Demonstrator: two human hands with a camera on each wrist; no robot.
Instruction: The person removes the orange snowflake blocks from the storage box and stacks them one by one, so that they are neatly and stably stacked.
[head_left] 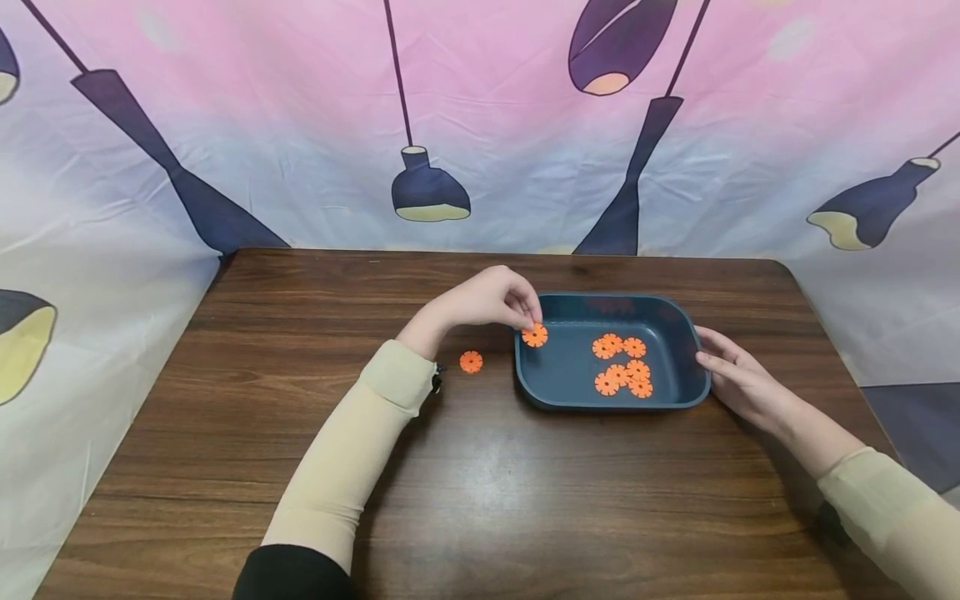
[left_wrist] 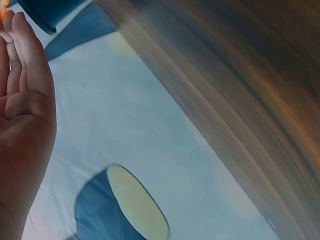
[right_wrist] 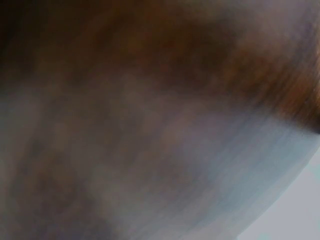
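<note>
We see the left hand (head_left: 501, 298) pinching a notched orange disc (head_left: 537, 340) between thumb and fingertips, over the left end of a dark blue tray (head_left: 562, 367). The right hand (head_left: 738, 377) holds the tray's right end, thumb at the rim. Inside, toward that right end, we find more orange discs (head_left: 637, 370) lying flat in two loose clusters, some overlapping. A lone orange disc (head_left: 471, 362) lies on the brown wooden desk (head_left: 465, 500), left of the tray. Behind the desk hangs a fabric backdrop (head_left: 330, 167) printed with lamps. The right wrist view is too blurred for us to read.
</note>
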